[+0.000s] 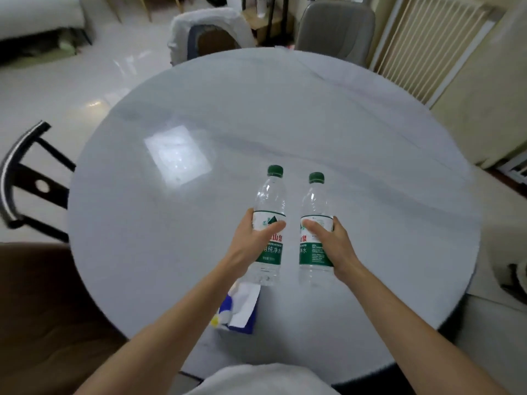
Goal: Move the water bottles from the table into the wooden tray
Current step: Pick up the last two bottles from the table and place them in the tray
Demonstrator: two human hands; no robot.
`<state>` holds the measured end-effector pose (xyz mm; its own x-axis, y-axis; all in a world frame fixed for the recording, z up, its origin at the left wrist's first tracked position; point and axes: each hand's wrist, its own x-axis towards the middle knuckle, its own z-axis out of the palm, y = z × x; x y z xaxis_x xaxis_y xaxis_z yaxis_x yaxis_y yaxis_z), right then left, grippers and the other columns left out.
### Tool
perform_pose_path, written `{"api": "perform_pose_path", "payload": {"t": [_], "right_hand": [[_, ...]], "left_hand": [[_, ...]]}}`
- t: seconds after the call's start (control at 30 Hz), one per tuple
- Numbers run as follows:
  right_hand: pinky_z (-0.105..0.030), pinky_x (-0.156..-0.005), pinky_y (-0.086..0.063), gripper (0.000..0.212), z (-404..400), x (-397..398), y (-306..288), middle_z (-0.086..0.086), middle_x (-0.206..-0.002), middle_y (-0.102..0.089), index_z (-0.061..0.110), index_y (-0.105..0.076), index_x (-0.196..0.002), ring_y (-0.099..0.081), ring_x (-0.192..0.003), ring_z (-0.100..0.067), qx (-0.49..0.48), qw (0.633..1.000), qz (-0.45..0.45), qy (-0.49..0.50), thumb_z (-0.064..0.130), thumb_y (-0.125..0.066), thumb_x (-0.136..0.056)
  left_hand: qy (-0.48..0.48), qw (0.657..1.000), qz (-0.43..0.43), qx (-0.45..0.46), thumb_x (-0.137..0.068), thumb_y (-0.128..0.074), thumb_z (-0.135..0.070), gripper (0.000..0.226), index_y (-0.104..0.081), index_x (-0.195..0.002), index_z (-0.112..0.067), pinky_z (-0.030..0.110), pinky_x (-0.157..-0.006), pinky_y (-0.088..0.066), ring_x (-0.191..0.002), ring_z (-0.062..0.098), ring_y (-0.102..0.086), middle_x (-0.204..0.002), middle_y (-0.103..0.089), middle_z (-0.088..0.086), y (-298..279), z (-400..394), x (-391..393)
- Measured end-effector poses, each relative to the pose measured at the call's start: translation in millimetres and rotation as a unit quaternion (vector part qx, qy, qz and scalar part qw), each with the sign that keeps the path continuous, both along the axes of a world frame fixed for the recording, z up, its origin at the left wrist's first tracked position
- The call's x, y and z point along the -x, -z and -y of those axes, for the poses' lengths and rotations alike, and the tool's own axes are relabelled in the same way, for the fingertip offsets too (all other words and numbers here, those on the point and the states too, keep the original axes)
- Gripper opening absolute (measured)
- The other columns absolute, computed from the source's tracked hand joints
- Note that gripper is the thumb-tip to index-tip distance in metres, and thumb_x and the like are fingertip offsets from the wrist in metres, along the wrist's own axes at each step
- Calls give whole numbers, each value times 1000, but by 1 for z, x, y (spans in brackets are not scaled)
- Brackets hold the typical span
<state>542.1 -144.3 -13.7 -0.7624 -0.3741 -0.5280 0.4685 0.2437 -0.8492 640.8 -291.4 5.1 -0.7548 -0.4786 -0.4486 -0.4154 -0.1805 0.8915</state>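
Green caps top the two clear plastic water bottles I hold upright near the middle of the frame, one in each hand. My left hand [251,246] wraps around the left bottle [269,223] at its green and white label, thumb lying across the front and fingers curled round the far side. My right hand [332,246] grips the right bottle [315,232] the same way, thumb across the label, fingers behind it. The bottles stand side by side, close but apart, with a strip of tabletop showing between them. Whether their bases rest on the surface or hang just above it I cannot tell

Both are over the round grey table [370,155], which fills most of the view and carries a bright square reflection left of centre. Below the left bottle, just beside my left forearm, lies a blue tissue pack [242,312] with a white sheet poking out of it

At the left edge of the frame stands a black chair [25,178]. At the top, past the far rim of the table, are a chair with a white cover [208,29] and a grey chair [336,27]. A pale slatted panel [427,44] leans in the upper right corner
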Motion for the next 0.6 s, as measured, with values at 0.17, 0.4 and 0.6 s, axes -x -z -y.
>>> {"api": "perform_pose_path", "payload": {"t": [0.17,0.4,0.6], "right_hand": [[-44,-73,-60,39,-7,-44,20,-18,-101,-69,17,-54,-114,-69,-81,-32,26,995,38,-93,28,-73,-82],[-43,-72,-60,43,-4,-133,33,-18,-104,-70,13,-54,-118,-71,-82,-31,40,966,97,-237,27,-74,-82],[-35,-62,-59,52,31,-228,17,-19,-98,-69,9,-52,-121,-70,-75,-27,15,911,51,-408,34,-75,-81]], "left_hand": [[-139,989,10,-57,-86,-70,-23,41,-49,-121,-24,32,-60,-57,-76,23,-70,-99,-68,13,4,-29,-82],[-315,946,37,-66,-85,-71,-22,46,-49,-125,-18,27,-57,-57,-78,21,-71,-101,-69,11,13,-70,-197],[-432,899,28,-71,-83,-73,-23,46,-51,-124,-16,40,-72,-60,-80,27,-70,-101,-69,16,14,-94,-307]]}}
